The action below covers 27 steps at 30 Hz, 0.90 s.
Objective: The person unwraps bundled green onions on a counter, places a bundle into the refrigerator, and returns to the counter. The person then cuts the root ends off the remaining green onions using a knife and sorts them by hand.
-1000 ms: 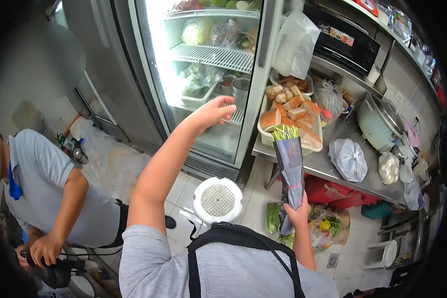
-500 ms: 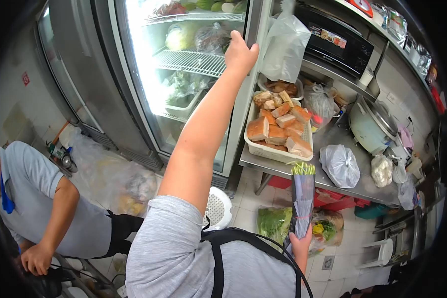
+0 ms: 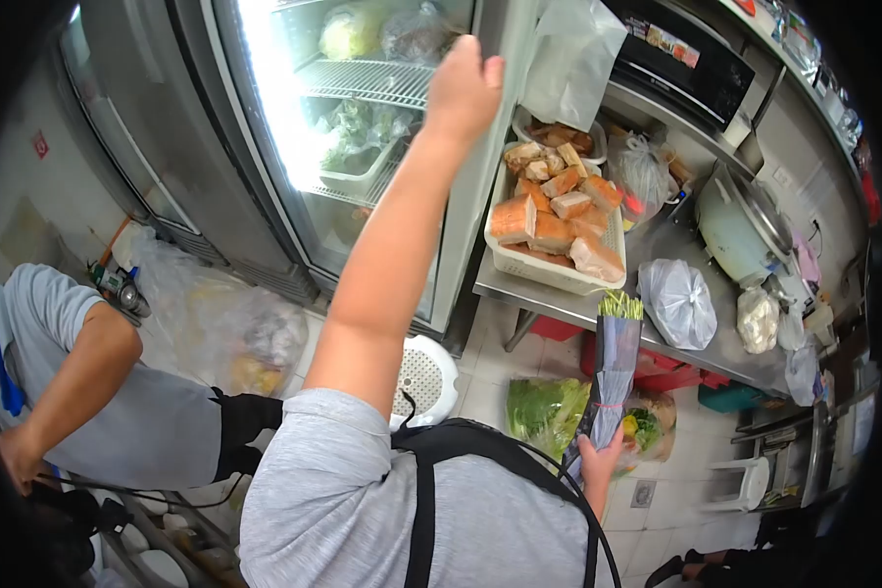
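Note:
My left arm stretches up to the glass-fronted fridge [image 3: 314, 257]. My left hand [image 3: 464, 90] is at the right edge of its door, fingers curled and thumb standing out; what the fingers hold, if anything, is hidden. Low on the right, my right hand [image 3: 600, 457] is closed round the lower part of a bundle of green stalks [image 3: 612, 372]. Dark grey wrapping with a red tie covers the bundle, and the light green tips stick out at the top. A white basket [image 3: 539, 272] with chunks of brown-skinned meat [image 3: 557, 233] stands just beyond those tips.
A steel table [image 3: 661, 245] holds a tied white bag [image 3: 676, 304] and a big lidded pot [image 3: 745, 225]. On the floor are bagged leafy greens [image 3: 542, 412] and a white stool [image 3: 424, 380]. Another person [image 3: 98, 382] is at the left.
My view has tilted down and shifted slightly. My right hand and the bundle have moved a little right, with the bundle leaning more. The other person's arm has shifted left.

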Available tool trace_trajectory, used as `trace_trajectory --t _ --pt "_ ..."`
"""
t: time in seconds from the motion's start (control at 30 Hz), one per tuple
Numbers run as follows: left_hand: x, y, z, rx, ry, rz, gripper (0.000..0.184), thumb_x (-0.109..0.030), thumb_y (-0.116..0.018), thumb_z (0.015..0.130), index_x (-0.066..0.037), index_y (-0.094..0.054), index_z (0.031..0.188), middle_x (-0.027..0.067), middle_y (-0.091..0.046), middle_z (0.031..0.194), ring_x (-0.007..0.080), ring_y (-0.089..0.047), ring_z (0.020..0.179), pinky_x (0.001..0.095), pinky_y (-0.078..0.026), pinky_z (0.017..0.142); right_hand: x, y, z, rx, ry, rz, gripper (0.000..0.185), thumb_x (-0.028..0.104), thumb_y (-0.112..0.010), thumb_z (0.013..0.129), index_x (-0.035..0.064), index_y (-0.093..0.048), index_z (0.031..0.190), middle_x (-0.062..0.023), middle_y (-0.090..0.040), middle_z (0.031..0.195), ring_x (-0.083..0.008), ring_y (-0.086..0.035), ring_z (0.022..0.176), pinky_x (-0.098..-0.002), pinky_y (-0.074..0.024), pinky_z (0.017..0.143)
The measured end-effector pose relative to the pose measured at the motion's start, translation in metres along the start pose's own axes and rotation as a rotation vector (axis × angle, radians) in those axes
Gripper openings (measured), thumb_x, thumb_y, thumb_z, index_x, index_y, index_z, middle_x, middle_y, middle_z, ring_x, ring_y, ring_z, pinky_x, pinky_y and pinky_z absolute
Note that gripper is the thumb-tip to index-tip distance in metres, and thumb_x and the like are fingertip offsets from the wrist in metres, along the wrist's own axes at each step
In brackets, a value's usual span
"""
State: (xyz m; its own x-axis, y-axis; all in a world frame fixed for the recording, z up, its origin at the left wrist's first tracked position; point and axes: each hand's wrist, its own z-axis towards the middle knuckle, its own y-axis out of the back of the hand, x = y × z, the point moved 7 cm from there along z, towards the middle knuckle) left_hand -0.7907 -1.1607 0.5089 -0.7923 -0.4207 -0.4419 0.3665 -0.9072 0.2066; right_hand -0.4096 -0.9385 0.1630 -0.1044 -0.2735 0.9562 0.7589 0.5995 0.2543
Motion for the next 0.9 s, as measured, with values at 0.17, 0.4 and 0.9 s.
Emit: trace_trajectory --t 0.17,0.4,0.9 --pt "-0.01 0.083 -0.04 -0.136 -0.132 -0.12 0.027 -0.024 -0.05 0.081 0.003 -0.043 0.086 0.0136 -0.047 0.066 0.0258 -0.045 0.057 0.0354 -0.038 0.054 -0.001 0.0 0.014 0.084 -0.057 -0.103 0.076 0.004 -0.064 0.055 -0.0067 -0.027 0.121 -0.016 -0.042 0.114 -0.0223 -0.041 0.105 -0.0309 -0.0293 0.091" --pt "0.04 0.248 -0.087 -0.377 0.086 -0.397 0.018 -0.005 -0.038 0.084 0.003 -0.048 0.097 0.0066 -0.054 0.083 0.012 -0.051 0.073 0.0227 -0.042 0.069 -0.022 -0.023 0.055 0.14 -0.047 0.126 0.075 0.001 -0.064 0.058 -0.0062 -0.026 0.122 -0.0142 -0.043 0.112 -0.0198 -0.044 0.101 -0.0299 -0.0319 0.088" --pt "0.054 0.456 -0.126 -0.716 0.235 0.546 0.043 -0.03 -0.027 0.088 0.003 -0.05 0.102 0.0105 -0.055 0.095 0.0191 -0.054 0.084 0.0277 -0.044 0.073 0.018 -0.12 0.079 0.546 0.122 0.195 0.071 0.005 -0.064 0.057 -0.0063 -0.031 0.119 -0.0128 -0.048 0.106 -0.0182 -0.048 0.096 -0.0292 -0.0345 0.086"
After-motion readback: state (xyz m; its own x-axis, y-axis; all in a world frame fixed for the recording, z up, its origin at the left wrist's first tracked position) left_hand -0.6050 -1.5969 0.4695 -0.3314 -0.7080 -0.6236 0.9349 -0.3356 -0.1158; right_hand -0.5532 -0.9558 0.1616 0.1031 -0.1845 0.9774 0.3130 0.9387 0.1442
